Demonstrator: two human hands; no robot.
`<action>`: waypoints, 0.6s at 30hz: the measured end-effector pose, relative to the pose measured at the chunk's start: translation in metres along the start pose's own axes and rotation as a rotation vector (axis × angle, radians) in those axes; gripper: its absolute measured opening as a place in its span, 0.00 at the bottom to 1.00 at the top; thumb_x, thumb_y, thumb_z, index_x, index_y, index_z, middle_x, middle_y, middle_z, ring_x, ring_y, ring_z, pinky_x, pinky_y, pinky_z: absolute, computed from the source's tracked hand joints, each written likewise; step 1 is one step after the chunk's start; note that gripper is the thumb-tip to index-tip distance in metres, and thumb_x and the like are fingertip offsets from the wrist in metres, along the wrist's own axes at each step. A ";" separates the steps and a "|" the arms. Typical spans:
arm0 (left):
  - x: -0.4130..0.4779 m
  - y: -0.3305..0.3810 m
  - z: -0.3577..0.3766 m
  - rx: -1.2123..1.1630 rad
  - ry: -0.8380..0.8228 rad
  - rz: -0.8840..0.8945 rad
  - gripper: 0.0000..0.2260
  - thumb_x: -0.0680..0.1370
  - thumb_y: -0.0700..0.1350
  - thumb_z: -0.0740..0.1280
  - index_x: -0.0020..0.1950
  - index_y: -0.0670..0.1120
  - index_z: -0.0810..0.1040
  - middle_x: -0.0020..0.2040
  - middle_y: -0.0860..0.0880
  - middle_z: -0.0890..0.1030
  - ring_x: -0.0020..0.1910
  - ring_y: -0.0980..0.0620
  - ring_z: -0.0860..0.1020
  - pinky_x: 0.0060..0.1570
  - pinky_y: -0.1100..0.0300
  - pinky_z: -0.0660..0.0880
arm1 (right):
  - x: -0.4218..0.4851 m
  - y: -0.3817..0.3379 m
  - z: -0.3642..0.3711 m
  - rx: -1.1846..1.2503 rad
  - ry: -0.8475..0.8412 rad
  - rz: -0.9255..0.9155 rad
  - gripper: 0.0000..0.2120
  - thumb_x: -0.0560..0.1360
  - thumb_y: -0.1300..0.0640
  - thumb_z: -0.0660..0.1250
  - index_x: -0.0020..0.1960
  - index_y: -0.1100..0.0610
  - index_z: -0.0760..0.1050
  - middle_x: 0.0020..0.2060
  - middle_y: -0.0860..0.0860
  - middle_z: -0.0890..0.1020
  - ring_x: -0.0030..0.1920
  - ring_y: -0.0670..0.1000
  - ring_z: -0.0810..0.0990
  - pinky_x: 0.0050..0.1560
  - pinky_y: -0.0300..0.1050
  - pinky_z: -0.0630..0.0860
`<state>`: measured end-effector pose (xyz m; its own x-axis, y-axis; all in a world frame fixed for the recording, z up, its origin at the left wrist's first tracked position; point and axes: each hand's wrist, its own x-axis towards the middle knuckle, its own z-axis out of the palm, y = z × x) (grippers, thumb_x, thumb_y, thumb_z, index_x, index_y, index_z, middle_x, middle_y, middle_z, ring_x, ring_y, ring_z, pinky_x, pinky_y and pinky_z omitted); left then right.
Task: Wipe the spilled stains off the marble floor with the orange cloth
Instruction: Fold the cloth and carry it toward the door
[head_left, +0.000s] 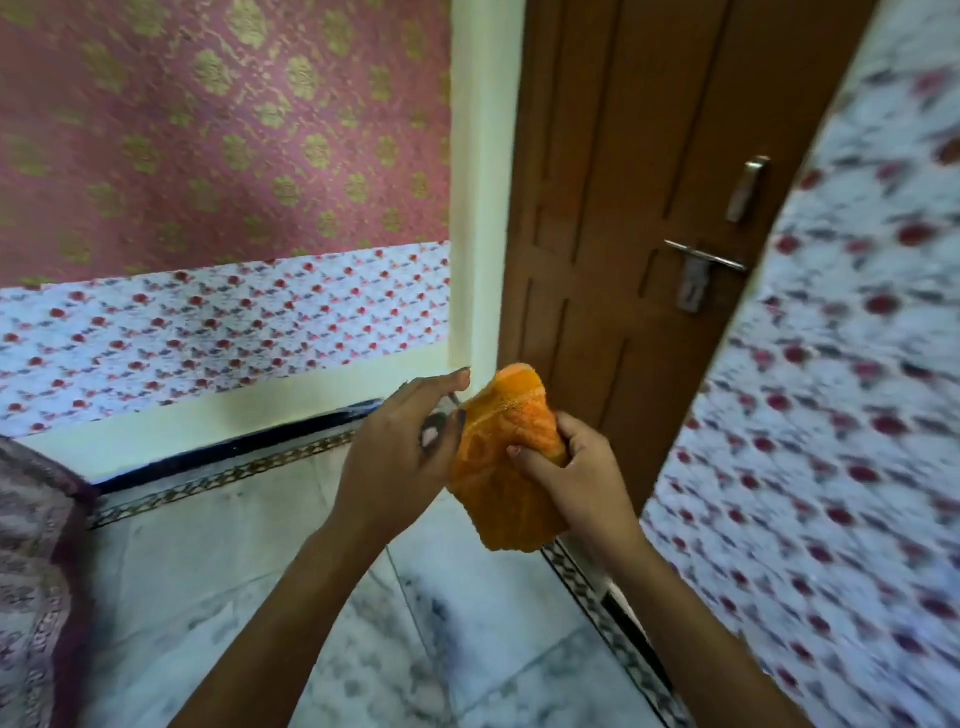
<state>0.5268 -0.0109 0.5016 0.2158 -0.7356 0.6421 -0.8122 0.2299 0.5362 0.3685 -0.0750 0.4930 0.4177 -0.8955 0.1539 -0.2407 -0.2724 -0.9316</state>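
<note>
1. Step in hand, as judged: preparation. The orange cloth (498, 493) is held up in the air and is not yet on the marble floor (467, 649); no wiping contact is seen.
2. Nearest the camera, grey blotches are noted on the marble floor. Whether they are stains or veining cannot be told, since the frame is blurred.
3. Next move, as judged: the cloth needs to be bunched into a pad, lowered to the floor and pressed flat on a blotch, so a crouch or bend would be called for.
4. Right hand (576, 467): fingers and thumb are curled round the right side of the cloth in a firm grip.
5. Left hand (400, 452): partly open, thumb extended upward, fingers loosely bent with their tips at the cloth's left edge. Whether the edge is pinched or only touched cannot be told.
6. Cloth position: between both hands, hanging below the right hand's grip, above the far right corner of the floor where the patterned border strip (223, 478) runs along the floor's far edge.
7. Beyond the hands, a brown wooden door (623, 208) with a metal lever handle (706, 257) is recorded, with a pink wall with gold motifs (208, 130) at far left.
</note>
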 end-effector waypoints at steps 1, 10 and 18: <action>-0.012 0.021 0.009 -0.025 -0.015 0.033 0.18 0.75 0.47 0.62 0.63 0.44 0.76 0.58 0.47 0.80 0.54 0.55 0.76 0.51 0.66 0.71 | -0.029 0.005 -0.018 -0.014 0.042 0.008 0.07 0.73 0.56 0.70 0.49 0.49 0.75 0.44 0.46 0.81 0.45 0.46 0.79 0.45 0.34 0.77; -0.139 0.165 0.101 -0.371 -0.325 0.237 0.16 0.76 0.41 0.61 0.64 0.45 0.74 0.58 0.51 0.78 0.56 0.61 0.74 0.55 0.74 0.67 | -0.250 0.060 -0.129 -0.136 0.346 0.258 0.05 0.73 0.56 0.70 0.47 0.52 0.75 0.38 0.47 0.79 0.38 0.45 0.77 0.39 0.37 0.73; -0.224 0.300 0.193 -0.536 -0.597 0.272 0.18 0.75 0.44 0.61 0.64 0.46 0.74 0.59 0.54 0.76 0.56 0.58 0.75 0.56 0.69 0.69 | -0.401 0.121 -0.233 -0.109 0.614 0.545 0.06 0.71 0.57 0.70 0.47 0.56 0.76 0.38 0.52 0.80 0.39 0.51 0.77 0.39 0.43 0.72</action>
<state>0.1301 0.1000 0.4133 -0.3952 -0.7893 0.4700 -0.3952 0.6079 0.6887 -0.0325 0.1693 0.3957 -0.3279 -0.9359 -0.1286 -0.3674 0.2517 -0.8954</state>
